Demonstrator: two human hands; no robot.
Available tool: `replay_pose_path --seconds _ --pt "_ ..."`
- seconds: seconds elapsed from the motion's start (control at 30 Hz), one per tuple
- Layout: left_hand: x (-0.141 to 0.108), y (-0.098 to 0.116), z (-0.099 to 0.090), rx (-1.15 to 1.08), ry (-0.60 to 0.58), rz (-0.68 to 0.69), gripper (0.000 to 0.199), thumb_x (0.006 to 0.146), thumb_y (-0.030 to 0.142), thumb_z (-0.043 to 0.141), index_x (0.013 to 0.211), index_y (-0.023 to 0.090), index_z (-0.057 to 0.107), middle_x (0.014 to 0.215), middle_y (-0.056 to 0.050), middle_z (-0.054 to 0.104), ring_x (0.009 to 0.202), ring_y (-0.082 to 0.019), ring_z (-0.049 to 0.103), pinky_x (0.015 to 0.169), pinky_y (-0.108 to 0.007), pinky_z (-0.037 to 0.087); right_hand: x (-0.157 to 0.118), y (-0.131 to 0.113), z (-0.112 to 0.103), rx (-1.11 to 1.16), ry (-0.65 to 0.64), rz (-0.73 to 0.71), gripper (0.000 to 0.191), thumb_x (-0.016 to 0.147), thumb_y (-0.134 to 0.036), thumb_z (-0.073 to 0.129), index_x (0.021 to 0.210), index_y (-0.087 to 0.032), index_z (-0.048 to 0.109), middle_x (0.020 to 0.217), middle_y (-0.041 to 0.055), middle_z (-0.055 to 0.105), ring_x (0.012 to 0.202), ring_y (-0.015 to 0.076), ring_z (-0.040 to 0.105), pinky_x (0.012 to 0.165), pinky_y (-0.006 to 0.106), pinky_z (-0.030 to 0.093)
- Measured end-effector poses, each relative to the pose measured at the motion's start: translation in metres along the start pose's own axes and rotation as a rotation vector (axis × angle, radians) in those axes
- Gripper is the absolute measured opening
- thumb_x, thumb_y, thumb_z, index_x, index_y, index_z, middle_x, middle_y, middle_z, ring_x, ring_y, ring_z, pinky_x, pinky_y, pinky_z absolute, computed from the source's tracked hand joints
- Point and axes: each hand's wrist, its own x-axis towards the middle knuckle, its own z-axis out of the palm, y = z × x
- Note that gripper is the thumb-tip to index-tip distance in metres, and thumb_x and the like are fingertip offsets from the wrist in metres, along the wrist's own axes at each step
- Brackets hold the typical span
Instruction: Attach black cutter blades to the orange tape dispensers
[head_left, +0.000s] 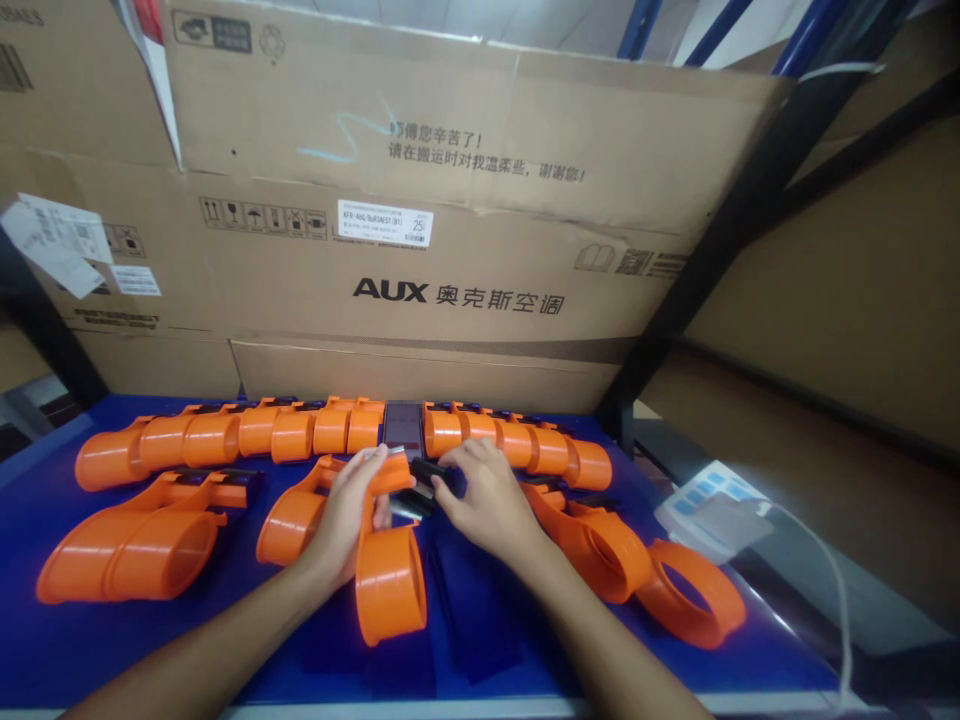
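My left hand (352,510) is wrapped round the upper end of an orange plastic part (390,585), whose wide ring hangs below the fingers. A short black cylindrical piece (429,470) is pinched between the thumb and fingers of my right hand (484,495), close to the orange part's end. Just beneath it shows another dark, shiny piece, partly hidden by the hands. Behind my left wrist lies another orange ring part (292,525). A dark rectangular object (403,428) stands behind my hands.
Rows of orange ring parts (214,438) line the back of the blue table (262,660). More lie at left (124,555) and right (690,592). A white device with a cable (712,510) sits at the right edge. A cardboard wall (300,290) and dark posts stand behind.
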Motion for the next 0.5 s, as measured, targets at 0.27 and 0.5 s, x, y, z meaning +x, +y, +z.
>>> replay_pose_path --seconds 0.27,0.5 --pt "-0.002 -0.002 0.002 -0.023 0.031 -0.017 0.041 0.082 0.059 0.069 0.079 0.02 0.057 0.039 0.007 0.046 0.034 -0.009 0.038 0.042 -0.021 0.033 -0.005 0.0 0.014 -0.064 -0.077 -0.054 0.012 0.087 -0.028 0.069 0.096 -0.02 0.068 0.103 0.0107 0.061 0.097 0.0286 0.053 0.082 0.043 0.044" --pt "-0.005 -0.002 0.005 -0.037 0.002 -0.031 0.04 0.079 0.057 0.072 0.087 0.021 0.057 0.049 0.008 0.053 0.034 -0.006 0.04 0.039 -0.019 0.032 -0.004 -0.005 0.009 0.071 -0.009 -0.032 0.01 0.092 -0.029 0.065 0.099 -0.023 0.069 0.103 0.0095 0.063 0.101 0.0284 0.055 0.088 0.045 0.044"
